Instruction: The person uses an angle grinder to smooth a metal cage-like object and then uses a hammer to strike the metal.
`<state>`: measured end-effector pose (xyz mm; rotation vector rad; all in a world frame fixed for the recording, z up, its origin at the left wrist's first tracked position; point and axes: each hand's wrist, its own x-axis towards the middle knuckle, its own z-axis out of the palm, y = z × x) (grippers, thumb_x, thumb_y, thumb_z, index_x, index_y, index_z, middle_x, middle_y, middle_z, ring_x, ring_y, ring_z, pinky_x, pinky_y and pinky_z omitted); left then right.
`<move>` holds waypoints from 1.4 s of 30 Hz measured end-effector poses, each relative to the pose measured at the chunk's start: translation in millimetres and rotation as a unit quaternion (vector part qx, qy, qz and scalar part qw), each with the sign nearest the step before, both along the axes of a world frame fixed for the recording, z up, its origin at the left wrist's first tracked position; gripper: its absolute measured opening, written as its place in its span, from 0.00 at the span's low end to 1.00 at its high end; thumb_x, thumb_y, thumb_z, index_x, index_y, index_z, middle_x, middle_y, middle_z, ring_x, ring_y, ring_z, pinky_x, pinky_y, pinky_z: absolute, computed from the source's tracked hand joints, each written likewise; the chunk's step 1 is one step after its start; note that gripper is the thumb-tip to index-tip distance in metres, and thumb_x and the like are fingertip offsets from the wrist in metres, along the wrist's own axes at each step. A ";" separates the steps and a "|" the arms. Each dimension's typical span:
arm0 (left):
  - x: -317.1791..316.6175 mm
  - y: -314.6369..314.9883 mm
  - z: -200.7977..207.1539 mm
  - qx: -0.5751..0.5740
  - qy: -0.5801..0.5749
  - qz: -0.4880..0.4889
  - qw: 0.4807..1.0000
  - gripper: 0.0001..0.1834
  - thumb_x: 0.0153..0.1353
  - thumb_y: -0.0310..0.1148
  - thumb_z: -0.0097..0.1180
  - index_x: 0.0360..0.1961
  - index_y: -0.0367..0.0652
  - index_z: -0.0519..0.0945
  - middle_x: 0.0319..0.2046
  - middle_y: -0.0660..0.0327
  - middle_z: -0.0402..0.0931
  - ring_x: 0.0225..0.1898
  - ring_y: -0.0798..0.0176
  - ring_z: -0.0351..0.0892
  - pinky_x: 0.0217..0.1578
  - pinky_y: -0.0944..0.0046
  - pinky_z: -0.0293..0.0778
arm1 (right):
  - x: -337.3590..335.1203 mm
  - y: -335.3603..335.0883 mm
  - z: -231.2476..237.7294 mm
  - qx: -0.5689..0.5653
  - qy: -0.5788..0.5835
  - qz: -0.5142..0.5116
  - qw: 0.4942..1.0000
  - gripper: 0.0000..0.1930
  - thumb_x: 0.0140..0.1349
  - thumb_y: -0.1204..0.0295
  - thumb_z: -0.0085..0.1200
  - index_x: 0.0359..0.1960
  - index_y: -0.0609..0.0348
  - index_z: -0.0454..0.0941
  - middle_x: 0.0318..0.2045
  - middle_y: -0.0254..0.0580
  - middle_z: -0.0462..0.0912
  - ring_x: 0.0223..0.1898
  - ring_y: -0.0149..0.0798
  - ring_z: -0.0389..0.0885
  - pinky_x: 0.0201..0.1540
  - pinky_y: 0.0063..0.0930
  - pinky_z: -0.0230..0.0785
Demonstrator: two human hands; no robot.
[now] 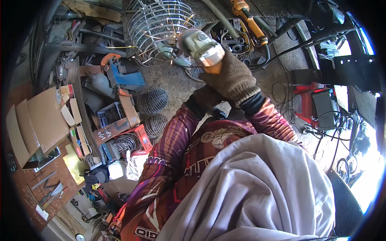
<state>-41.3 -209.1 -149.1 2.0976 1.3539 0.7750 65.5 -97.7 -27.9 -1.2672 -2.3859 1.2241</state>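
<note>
A brown flat tabletop (63, 165) was placed at left, partly covered by an open tan cardboard box (45, 120). A rounded grey metal-wire cage (160, 29) was positioned ahead, crossed by sparks. Grey wire coils (152, 101) and a blue metal vise-like body (128, 78) were ranged nearer, at left. A long orange-bodied power tool (252, 25) was laid at right. A silver-headed angle grinder (205, 47), by the cage's right side, was gripped by the brown-knit-gloved right hand (233, 77); the grip of the dark-gloved left hand (207, 97), partly hidden, could not be told.

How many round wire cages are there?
4: one big cage beside the grinder, two small cages on the floor, another in the red crate. More may be hidden.
</note>
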 end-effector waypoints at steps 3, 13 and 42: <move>18.7 15.3 53.6 -0.263 0.115 -0.044 0.957 0.27 0.66 0.39 0.53 0.66 0.52 0.68 0.67 0.54 0.63 0.70 0.52 0.59 0.70 0.55 0.54 | 15.7 -3.4 6.5 -0.039 0.013 0.007 0.999 0.42 0.46 0.51 0.71 0.60 0.57 0.67 0.49 0.54 0.81 0.51 0.54 0.80 0.53 0.41 0.73; 2.5 -24.3 17.2 -0.024 -0.049 -0.028 0.998 0.30 0.62 0.30 0.53 0.67 0.52 0.67 0.68 0.54 0.62 0.71 0.52 0.55 0.71 0.54 0.51 | 7.5 -20.0 -4.3 -0.026 0.135 0.021 0.990 0.40 0.44 0.55 0.72 0.57 0.59 0.69 0.48 0.53 0.81 0.50 0.52 0.81 0.53 0.40 0.73; 78.9 7.9 76.2 -0.479 -0.527 0.165 0.683 0.23 0.59 0.25 0.59 0.56 0.36 0.71 0.42 0.53 0.81 0.36 0.59 0.85 0.36 0.61 0.83 | 61.7 19.0 -24.7 -0.194 0.104 0.036 0.975 0.36 0.47 0.57 0.71 0.56 0.60 0.71 0.46 0.47 0.82 0.48 0.42 0.81 0.53 0.34 0.71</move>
